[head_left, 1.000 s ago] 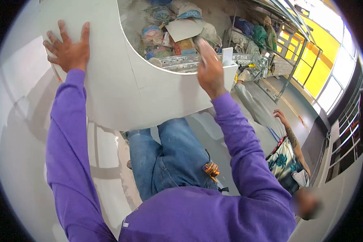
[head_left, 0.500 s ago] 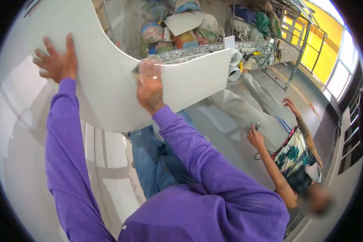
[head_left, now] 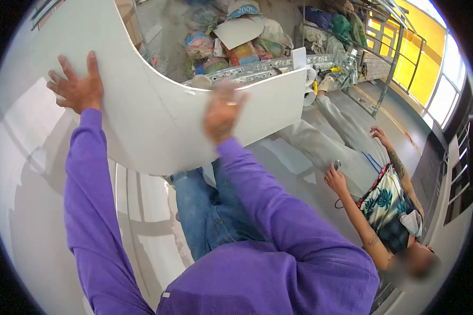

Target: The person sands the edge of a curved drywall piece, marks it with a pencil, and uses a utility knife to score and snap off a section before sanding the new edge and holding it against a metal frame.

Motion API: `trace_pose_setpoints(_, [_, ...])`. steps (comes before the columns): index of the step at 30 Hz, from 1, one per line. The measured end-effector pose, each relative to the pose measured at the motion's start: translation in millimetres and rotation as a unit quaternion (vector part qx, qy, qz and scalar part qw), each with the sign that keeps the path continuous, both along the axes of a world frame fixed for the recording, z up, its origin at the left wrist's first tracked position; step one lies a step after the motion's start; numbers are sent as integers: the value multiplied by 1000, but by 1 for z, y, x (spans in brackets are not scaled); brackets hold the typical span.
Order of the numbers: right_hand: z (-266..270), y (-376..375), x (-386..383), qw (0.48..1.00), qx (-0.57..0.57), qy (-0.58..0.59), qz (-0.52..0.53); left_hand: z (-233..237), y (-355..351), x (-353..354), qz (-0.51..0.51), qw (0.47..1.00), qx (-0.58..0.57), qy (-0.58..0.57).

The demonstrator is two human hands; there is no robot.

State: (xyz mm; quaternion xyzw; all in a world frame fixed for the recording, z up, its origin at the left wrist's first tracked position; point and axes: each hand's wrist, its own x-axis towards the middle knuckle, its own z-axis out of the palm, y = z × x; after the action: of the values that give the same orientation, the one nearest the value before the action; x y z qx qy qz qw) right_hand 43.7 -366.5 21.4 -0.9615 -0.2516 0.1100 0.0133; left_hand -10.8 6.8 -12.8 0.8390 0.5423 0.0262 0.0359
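Observation:
A white board with a curved cut-out edge is held up in front of me. My left hand lies flat on its left part with the fingers spread. My right hand, blurred and wearing a ring, rests open against the board just below the curved edge. Purple sleeves cover both my arms. My legs in blue jeans show beneath the board.
A second person in a patterned shirt and light trousers is low on the right, one hand holding a small object. Filled bags and debris lie beyond the board with perforated metal profiles. Yellow-lit windows stand at right.
My right hand has slid to the right along the board's curved edge and now rests flat. The left hand has barely shifted. The board has stayed roughly in place.

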Motion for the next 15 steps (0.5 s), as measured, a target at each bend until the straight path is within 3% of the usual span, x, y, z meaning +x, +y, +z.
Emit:
trace_pose_setpoints(3, [9,104,-40,986,131,80,-56,5,-3,2,0,1000,5,19])
trace_pose_setpoints(6, [34,116,-22,935,287,137,154,6,-4,2,-2,1000,-15,-14])
trace_pose_setpoints(10, [12,15,19,933,205,106,275,1,0,-3,-4,1000,-4,-4])
trace_pose_setpoints(15, [36,-139,68,965,30,48,256,3,-2,1,-2,1000,0,-1])
